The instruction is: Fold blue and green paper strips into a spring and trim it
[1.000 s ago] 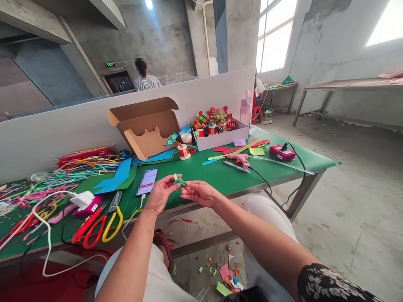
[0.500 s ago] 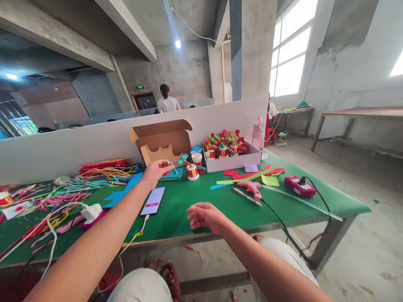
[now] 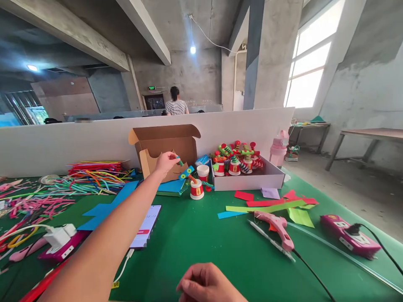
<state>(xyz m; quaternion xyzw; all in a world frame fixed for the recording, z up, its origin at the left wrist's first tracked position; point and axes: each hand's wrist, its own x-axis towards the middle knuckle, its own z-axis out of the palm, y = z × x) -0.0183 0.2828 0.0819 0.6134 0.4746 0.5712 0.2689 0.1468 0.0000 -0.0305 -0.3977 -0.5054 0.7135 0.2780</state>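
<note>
My left hand (image 3: 166, 163) is closed in a pinch around a small green coiled strip (image 3: 179, 161), held above the blue sheets in front of the open cardboard box. Just right of it stands a paper-cup figure (image 3: 197, 189), a red and white cup with coiled arms and a blue head piece (image 3: 187, 172) with round eyes. Behind that figure is another white-rimmed cup (image 3: 203, 172). Near the bottom edge my right hand (image 3: 209, 285) rests low over the green table, its fingers curled in with nothing visible in them.
The open cardboard box (image 3: 166, 136) and a white box (image 3: 248, 183) of finished-looking cup figures stand at the back. A pink glue gun (image 3: 277, 226), pen (image 3: 270, 241) and paper strips (image 3: 264, 207) lie right. Left are pipe cleaners (image 3: 94, 178) and a phone (image 3: 146, 226).
The view has come closer to the table and turned slightly left. My left hand still holds the coiled strip. My right hand's fingers have curled in, and it now sits lower in view.
</note>
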